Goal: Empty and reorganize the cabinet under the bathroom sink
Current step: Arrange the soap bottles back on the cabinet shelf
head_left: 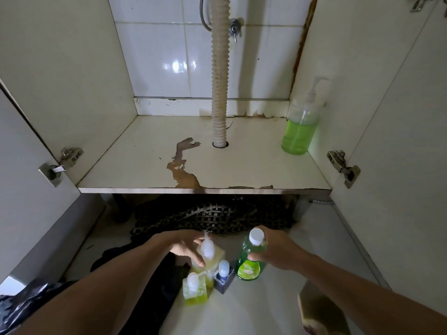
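- Both forearms reach forward over the pale floor [254, 310] before the open cabinet [205, 165].
- The right hand [275, 252] has its fingers wrapped around a green bottle with a white cap [250, 261].
- The left hand [186, 247] curls its fingers on a tall yellow pump bottle [210, 258].
- Just near of it stand a smaller yellow pump bottle [194, 290] and a dark square bottle [223, 276].
- A green pump dispenser [301, 124] remains at the cabinet's far right; a corrugated drain hose [219, 93] passes through its peeling shelf.
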{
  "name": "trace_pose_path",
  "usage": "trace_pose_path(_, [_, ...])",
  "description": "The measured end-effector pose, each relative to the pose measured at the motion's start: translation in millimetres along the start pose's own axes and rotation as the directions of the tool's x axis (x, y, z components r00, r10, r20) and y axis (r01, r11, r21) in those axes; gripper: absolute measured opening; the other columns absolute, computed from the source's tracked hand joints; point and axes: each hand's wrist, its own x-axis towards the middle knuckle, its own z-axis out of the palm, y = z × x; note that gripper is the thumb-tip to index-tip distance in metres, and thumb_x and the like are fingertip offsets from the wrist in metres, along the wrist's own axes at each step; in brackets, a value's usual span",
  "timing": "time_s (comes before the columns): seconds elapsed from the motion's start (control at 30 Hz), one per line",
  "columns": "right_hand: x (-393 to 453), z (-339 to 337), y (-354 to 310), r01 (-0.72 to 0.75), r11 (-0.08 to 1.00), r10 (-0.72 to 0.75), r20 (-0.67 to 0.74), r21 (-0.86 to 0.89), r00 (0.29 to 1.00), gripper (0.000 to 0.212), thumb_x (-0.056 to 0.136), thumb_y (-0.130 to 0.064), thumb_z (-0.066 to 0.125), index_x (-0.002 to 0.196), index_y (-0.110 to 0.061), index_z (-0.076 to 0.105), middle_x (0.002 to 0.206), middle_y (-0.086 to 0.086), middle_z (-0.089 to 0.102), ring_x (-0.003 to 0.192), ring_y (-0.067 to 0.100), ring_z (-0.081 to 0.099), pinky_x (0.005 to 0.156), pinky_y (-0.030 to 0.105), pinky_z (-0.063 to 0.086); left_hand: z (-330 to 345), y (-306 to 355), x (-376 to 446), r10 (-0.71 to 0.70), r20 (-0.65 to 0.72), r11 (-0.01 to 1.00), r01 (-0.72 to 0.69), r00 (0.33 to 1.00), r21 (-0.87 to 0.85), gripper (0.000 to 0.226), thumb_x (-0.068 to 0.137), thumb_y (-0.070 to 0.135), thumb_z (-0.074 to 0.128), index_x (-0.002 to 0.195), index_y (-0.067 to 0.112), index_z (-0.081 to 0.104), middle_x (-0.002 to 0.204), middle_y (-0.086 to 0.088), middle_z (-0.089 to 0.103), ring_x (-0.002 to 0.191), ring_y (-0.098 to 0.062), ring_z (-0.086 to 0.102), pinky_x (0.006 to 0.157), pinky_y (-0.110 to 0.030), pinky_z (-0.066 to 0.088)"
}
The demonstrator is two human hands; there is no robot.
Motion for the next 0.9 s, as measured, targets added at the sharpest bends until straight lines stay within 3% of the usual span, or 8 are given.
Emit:
trace_pose_path(0.1, [2.4, 2.3, 2.4, -0.005, 1.0, 0.005, 0.001, 0.029, 1.0, 0.04, 0.065, -0.033, 0.076, 0.101, -0.029, 0.058, 0.098, -0.009, 0.067, 0.089, 0.01, 0.062, 0.074, 0.021, 0.049, -3.3, -8.4, -1.5, 0.023, 0.02, 1.0, -0.023, 1.0, 0.003, 0.08, 0.068, 0.018, 0.081, 0.136, 0.032, 0.041, 0.126, 0.001, 0.062, 0.115, -0.021, 0.056, 0.103, -0.033, 0.044])
trace_pose_path(0.2, [5.0, 3.0, -0.8, 0.007, 1.0, -0.008, 0.006, 0.029, 1.0, 0.04, 0.068, -0.032, 0.076, 0.103, -0.028, 0.058, 0.099, -0.008, 0.067, 0.091, 0.011, 0.062, 0.077, 0.024, 0.049, 2.9, -16.5, 2.0, 0.046, 0.015, 0.998, -0.045, 0.999, -0.05, 0.076, 0.066, 0.009, 0.082, 0.127, 0.036, 0.045, 0.126, 0.001, 0.061, 0.113, -0.019, 0.06, 0.1, -0.037, 0.049])
trace_pose_path(0.33, [6.9, 2.0, -1.3, -0.004, 1.0, 0.004, 0.016, 0.022, 1.0, 0.037, 0.067, -0.03, 0.075, 0.099, -0.03, 0.056, 0.097, -0.008, 0.066, 0.089, 0.012, 0.061, 0.075, 0.025, 0.048, 11.7, -10.5, 5.5, 0.09, -0.06, 0.994, -0.087, 0.994, 0.059, 0.084, 0.067, 0.017, 0.083, 0.138, 0.026, 0.038, 0.128, 0.005, 0.055, 0.11, -0.014, 0.054, 0.095, -0.024, 0.044])
trace_pose_path(0.57, [2.1, 1.9, -1.0, 0.002, 1.0, -0.002, -0.024, 0.008, 1.0, 0.029, 0.063, -0.02, 0.073, 0.09, -0.02, 0.061, 0.088, -0.006, 0.067, 0.081, 0.012, 0.061, 0.068, 0.025, 0.048, 17.3, -20.7, 8.8, 0.064, -0.177, 0.996, -0.052, 0.982, 0.075, 0.082, 0.056, 0.033, 0.084, 0.128, 0.027, 0.045, 0.119, 0.006, 0.057, 0.107, -0.014, 0.055, 0.096, -0.033, 0.048])
trace_pose_path(0.73, [-2.9, -18.6, 3.8, -0.028, 1.0, 0.029, -0.084, 0.015, 0.996, 0.023, 0.065, -0.023, 0.075, 0.085, -0.018, 0.064, 0.086, -0.002, 0.07, 0.084, 0.016, 0.064, 0.072, 0.027, 0.049, 9.6, -20.2, 2.0, 0.044, -0.282, 0.998, -0.027, 0.959, 0.064, 0.066, 0.059, 0.035, 0.083, 0.114, 0.02, 0.05, 0.096, 0.004, 0.055, 0.088, -0.014, 0.054, 0.078, -0.025, 0.047])
trace_pose_path(0.83, [-8.4, -40.7, -0.1, -0.009, 0.999, 0.013, -0.128, 0.031, 0.992, 0.023, 0.066, -0.019, 0.077, 0.072, -0.033, 0.059, 0.081, -0.009, 0.066, 0.08, 0.011, 0.061, 0.066, 0.019, 0.044, -4.8, -15.4, -10.1, 0.039, -0.345, 0.999, -0.034, 0.938, 0.02, 0.075, 0.06, 0.033, 0.085, 0.123, 0.017, 0.047, 0.111, 0.001, 0.057, 0.098, -0.017, 0.058, 0.085, -0.03, 0.052])
trace_pose_path(0.9, [-11.8, -55.9, -3.3, 0.018, 0.999, -0.013, -0.149, 0.027, 0.989, 0.027, 0.067, -0.018, 0.077, 0.074, -0.037, 0.059, 0.082, -0.012, 0.065, 0.081, 0.008, 0.06, 0.065, 0.015, 0.041, -16.7, -8.4, -22.8, 0.041, -0.382, 0.999, -0.041, 0.923, 0.008, 0.079, 0.062, 0.03, 0.086, 0.128, 0.015, 0.045, 0.119, -0.001, 0.057, 0.104, -0.018, 0.059, 0.089, -0.033, 0.052])
